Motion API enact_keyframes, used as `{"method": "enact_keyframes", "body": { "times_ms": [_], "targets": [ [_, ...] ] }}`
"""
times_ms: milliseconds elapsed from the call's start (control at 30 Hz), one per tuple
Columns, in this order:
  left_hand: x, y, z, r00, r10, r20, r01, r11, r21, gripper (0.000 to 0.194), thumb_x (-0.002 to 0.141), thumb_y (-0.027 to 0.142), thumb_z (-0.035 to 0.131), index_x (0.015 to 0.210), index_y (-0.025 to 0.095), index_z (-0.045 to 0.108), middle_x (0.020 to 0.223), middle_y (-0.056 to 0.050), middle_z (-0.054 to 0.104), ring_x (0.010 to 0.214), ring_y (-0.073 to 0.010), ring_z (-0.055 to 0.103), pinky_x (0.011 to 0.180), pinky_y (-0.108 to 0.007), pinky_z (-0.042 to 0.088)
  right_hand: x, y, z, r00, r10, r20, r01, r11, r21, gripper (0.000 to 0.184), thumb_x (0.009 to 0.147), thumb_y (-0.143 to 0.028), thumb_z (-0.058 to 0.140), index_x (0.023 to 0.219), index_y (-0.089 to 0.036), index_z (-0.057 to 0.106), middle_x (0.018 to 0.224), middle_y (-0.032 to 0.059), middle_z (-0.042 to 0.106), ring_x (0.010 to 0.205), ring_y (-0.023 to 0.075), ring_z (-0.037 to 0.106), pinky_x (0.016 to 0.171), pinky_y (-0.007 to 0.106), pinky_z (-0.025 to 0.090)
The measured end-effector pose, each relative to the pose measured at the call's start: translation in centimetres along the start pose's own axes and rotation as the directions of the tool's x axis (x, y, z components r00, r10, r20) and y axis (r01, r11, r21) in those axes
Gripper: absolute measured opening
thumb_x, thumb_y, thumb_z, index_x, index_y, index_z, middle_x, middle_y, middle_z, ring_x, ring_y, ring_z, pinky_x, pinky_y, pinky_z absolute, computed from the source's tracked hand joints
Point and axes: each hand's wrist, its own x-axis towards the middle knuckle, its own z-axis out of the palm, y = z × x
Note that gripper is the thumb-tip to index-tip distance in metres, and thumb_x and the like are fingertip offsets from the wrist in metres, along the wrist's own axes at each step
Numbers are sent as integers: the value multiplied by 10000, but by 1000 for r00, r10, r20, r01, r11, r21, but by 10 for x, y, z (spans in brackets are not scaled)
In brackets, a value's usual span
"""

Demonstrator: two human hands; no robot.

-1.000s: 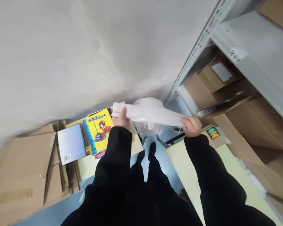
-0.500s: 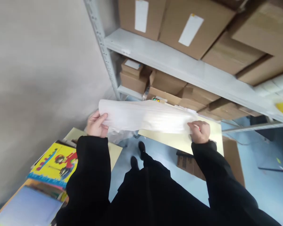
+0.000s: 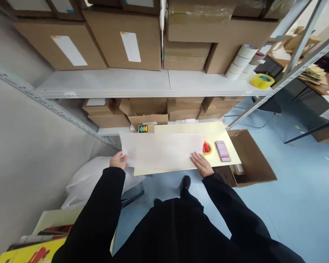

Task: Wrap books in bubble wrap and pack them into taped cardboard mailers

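Observation:
A wide white translucent sheet lies spread on a pale yellow table. My left hand grips the sheet's left edge, which hangs off the table's left end. My right hand rests flat on the sheet's right near corner, fingers stretched out. A red and yellow tape roll and a small pink pad sit on the table just right of the sheet. Black sleeves cover both arms.
A metal shelf rack full of cardboard boxes stands behind the table. An open carton sits on the blue floor to the right, a white plastic bag to the left. Books lie at the bottom left. Tape rolls sit on the shelf.
I have turned right from the book table to the yellow table. The sheet, held up in both hands before, now lies flat on the table, and my right hand has opened onto it.

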Motion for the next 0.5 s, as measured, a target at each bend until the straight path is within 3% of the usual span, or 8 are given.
{"method": "enact_keyframes", "body": {
  "times_ms": [100, 200, 267, 367, 500],
  "targets": [
    [13, -13, 33, 1000, 18, -6, -15, 947, 321, 240, 702, 180, 563, 931, 137, 619, 945, -96, 662, 897, -224, 625, 697, -267, 514, -14, 29, 32, 997, -14, 75, 11, 999, 42, 480, 806, -26, 271, 1221, -120, 492, 1294, 124, 463, 1282, 208, 286, 1011, 442, 336],
    [15, -21, 59, 1000, -28, -1, 25, 885, 465, 189, 711, 182, 564, 886, 138, 621, 939, -101, 665, 937, -238, 613, 804, -313, 483, -22, 55, 61, 981, -70, 183, 52, 994, 100, 460, 809, -43, 305, 1223, -119, 491, 1300, 121, 456, 1270, 216, 312, 1007, 431, 346],
    [9, -24, 74, 996, -83, -39, 91, 871, 483, 165, 716, 193, 564, 862, 142, 621, 920, -101, 666, 882, -232, 631, 770, -311, 495, -23, 70, 76, 959, -111, 262, 77, 987, 138, 451, 810, -51, 325, 1221, -127, 494, 1307, 112, 449, 1254, 220, 343, 1010, 422, 345],
    [-3, -25, 93, 974, -198, -108, 225, 889, 399, 197, 726, 253, 564, 882, 144, 615, 903, -96, 658, 672, -181, 651, 582, -254, 510, -22, 88, 92, 924, -135, 359, 70, 980, 187, 457, 797, -46, 350, 1226, -120, 491, 1318, 118, 434, 1239, 229, 367, 1015, 423, 334],
    [-11, -31, 114, 937, -332, -110, 350, 889, 295, 274, 712, 314, 582, 925, 142, 606, 930, -94, 641, 510, -123, 611, 436, -205, 460, -21, 106, 107, 892, -105, 440, -1, 973, 233, 508, 763, -22, 369, 1254, -117, 461, 1338, 125, 404, 1256, 233, 340, 1024, 432, 314]
  ]
}}
